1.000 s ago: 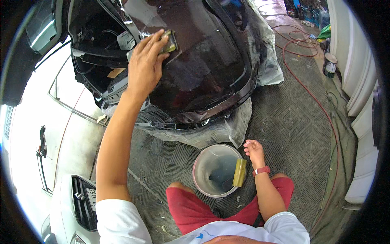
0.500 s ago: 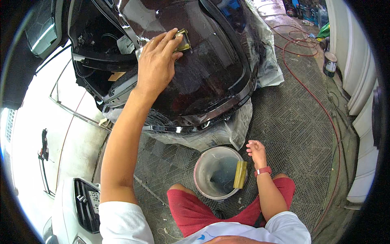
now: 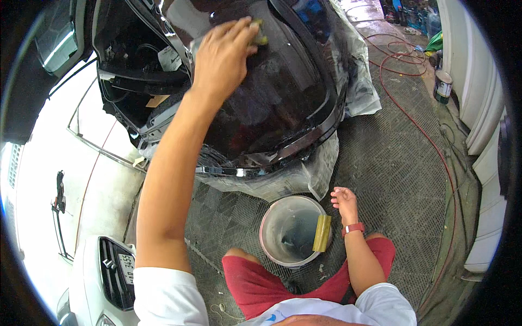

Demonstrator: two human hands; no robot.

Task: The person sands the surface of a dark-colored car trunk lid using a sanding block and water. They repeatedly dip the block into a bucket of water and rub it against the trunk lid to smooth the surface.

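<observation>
My left hand reaches far forward, its fingers closed over a sanding block with yellowish edges. The block, partly hidden by the fingers and blurred, rests on a wet, glossy dark car body panel. Beside the bucket, my right hand hangs in the air with loosely bent fingers and nothing in it. A grey bucket with cloudy water stands on the floor between my knees. Over its right rim hangs a folded olive-yellow sheet, which looks like sandpaper.
Plastic sheeting skirts the panel's lower edge. A red hose winds along the patterned floor at right, past a paint can. A white car's front stands at lower left. Left of the panel is an opening in the dark bodywork.
My left hand has slid the sanding block a little forward and to the right over the panel. My right hand, the bucket and the yellow sheet have stayed in place.
</observation>
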